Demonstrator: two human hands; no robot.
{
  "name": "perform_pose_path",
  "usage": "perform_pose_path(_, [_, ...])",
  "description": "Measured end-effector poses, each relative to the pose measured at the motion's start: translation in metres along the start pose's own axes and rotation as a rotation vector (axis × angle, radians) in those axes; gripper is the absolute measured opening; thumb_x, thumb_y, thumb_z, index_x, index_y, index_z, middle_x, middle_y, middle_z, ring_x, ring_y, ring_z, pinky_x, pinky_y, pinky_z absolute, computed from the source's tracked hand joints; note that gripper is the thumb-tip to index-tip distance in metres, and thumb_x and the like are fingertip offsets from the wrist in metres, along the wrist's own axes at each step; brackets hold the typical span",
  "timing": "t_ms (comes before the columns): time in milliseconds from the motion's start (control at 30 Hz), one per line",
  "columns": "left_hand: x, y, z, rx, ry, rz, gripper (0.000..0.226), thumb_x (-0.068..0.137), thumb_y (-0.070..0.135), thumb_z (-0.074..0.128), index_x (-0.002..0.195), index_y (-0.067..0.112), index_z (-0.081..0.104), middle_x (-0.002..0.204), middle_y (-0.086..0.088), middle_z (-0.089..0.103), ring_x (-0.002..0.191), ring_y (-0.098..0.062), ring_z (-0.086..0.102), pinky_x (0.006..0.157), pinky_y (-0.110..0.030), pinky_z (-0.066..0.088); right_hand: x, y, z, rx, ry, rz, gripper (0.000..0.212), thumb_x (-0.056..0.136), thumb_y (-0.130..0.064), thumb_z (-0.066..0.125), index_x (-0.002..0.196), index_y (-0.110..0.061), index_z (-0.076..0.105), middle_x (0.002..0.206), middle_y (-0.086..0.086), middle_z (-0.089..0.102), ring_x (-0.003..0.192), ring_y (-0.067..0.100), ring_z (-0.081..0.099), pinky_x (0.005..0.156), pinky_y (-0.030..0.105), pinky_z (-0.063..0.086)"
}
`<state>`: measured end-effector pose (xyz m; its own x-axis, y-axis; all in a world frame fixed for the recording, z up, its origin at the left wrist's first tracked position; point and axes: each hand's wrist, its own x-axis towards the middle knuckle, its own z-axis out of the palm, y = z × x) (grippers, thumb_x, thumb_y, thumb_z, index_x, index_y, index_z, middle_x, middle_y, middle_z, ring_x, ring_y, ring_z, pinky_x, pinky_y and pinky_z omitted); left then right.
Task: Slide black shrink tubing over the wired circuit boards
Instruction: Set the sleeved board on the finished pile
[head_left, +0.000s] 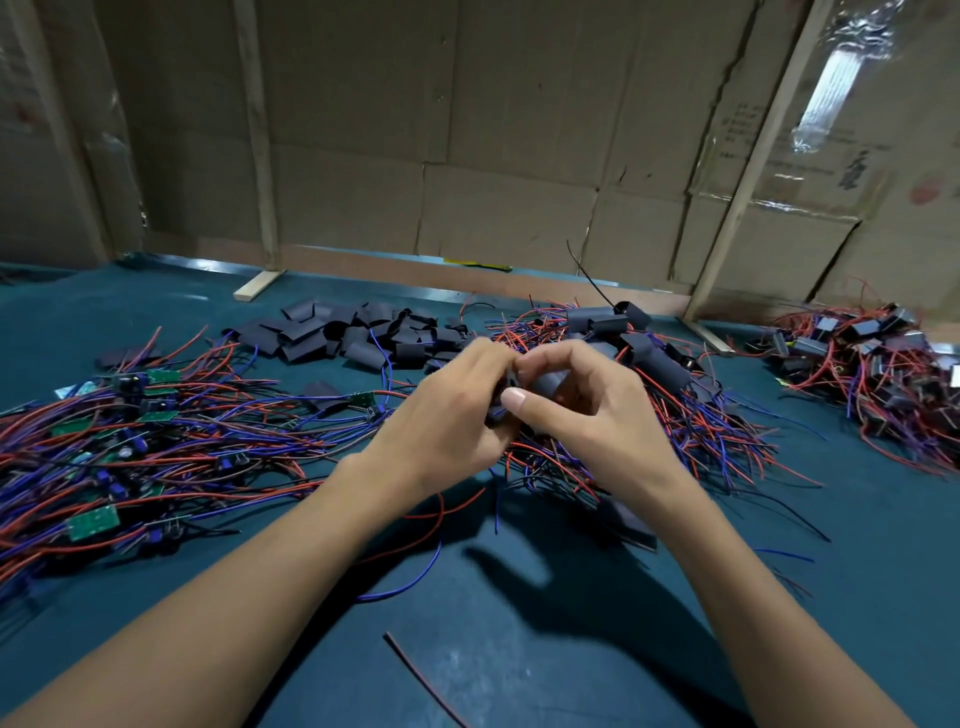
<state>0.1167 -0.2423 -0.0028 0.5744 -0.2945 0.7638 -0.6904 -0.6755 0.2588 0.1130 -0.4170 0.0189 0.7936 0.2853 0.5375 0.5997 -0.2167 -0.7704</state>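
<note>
My left hand (447, 415) and my right hand (587, 410) meet above the middle of the table. Between them is a piece of black shrink tubing (545, 383), which my right hand's fingers curl round. My left hand's fingers pinch the near end of it; the board inside is hidden. Red and blue wires (524, 467) hang down below the hands. Loose flat tubing pieces (358, 338) lie heaped behind the hands. Bare green circuit boards (93, 521) with wires lie at the left.
A green mat (519, 649) covers the table. Sleeved boards with wires pile up behind my right hand (654, 358) and at the far right (872, 353). A single loose wire (426, 678) lies near the front. Cardboard walls with wooden struts (257, 156) stand behind.
</note>
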Motion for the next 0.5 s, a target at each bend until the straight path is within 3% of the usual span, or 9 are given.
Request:
perform_pose_path(67, [0.0, -0.004, 0.0, -0.165, 0.031, -0.005, 0.062, 0.071, -0.007, 0.068, 0.13, 0.003, 0.052, 0.109, -0.01, 0.049, 0.089, -0.02, 0.053, 0.082, -0.028, 0.047, -0.001, 0.001, -0.004, -0.181, -0.012, -0.067, 0.035, 0.078, -0.035, 0.086, 0.107, -0.024, 0.07, 0.098, -0.009, 0.072, 0.082, -0.001, 0.064, 0.077, 0.019, 0.049])
perform_pose_path(167, [-0.001, -0.011, 0.0, -0.249, 0.033, -0.014, 0.085, 0.07, -0.005, 0.068, 0.146, 0.013, 0.036, 0.127, -0.006, 0.041, 0.105, -0.02, 0.055, 0.092, -0.023, 0.045, -0.003, 0.001, -0.004, -0.395, 0.037, -0.226, 0.025, 0.084, -0.028, 0.084, 0.106, -0.02, 0.075, 0.102, -0.007, 0.073, 0.089, 0.004, 0.067, 0.081, 0.03, 0.054])
perform_pose_path(267, [-0.006, -0.022, -0.003, -0.22, -0.038, -0.039, 0.09, 0.072, -0.005, 0.064, 0.151, 0.02, 0.029, 0.136, -0.002, 0.037, 0.119, -0.016, 0.052, 0.087, -0.014, 0.042, 0.001, -0.006, -0.016, -0.539, 0.136, -0.316, 0.015, 0.086, -0.025, 0.08, 0.1, -0.019, 0.079, 0.1, -0.003, 0.074, 0.092, 0.016, 0.07, 0.081, 0.039, 0.055])
perform_pose_path(400, [-0.013, -0.042, -0.013, 0.012, 0.011, -0.142, 0.075, 0.071, -0.014, 0.058, 0.14, 0.015, 0.051, 0.126, -0.003, 0.055, 0.115, -0.021, 0.053, 0.1, -0.037, 0.046, 0.006, -0.018, -0.06, -0.387, 0.294, -0.232, 0.008, 0.084, -0.02, 0.08, 0.092, -0.019, 0.08, 0.087, -0.01, 0.075, 0.078, 0.002, 0.066, 0.074, 0.02, 0.05])
perform_pose_path(500, [-0.016, -0.057, -0.017, 0.323, -0.079, -0.387, 0.052, 0.083, 0.004, 0.059, 0.133, 0.016, 0.057, 0.126, -0.005, 0.059, 0.117, -0.029, 0.048, 0.101, -0.048, 0.043, 0.004, -0.015, -0.087, -0.161, 0.26, -0.073, 0.012, 0.083, -0.009, 0.079, 0.085, -0.02, 0.077, 0.07, -0.017, 0.072, 0.061, -0.006, 0.056, 0.061, 0.008, 0.042])
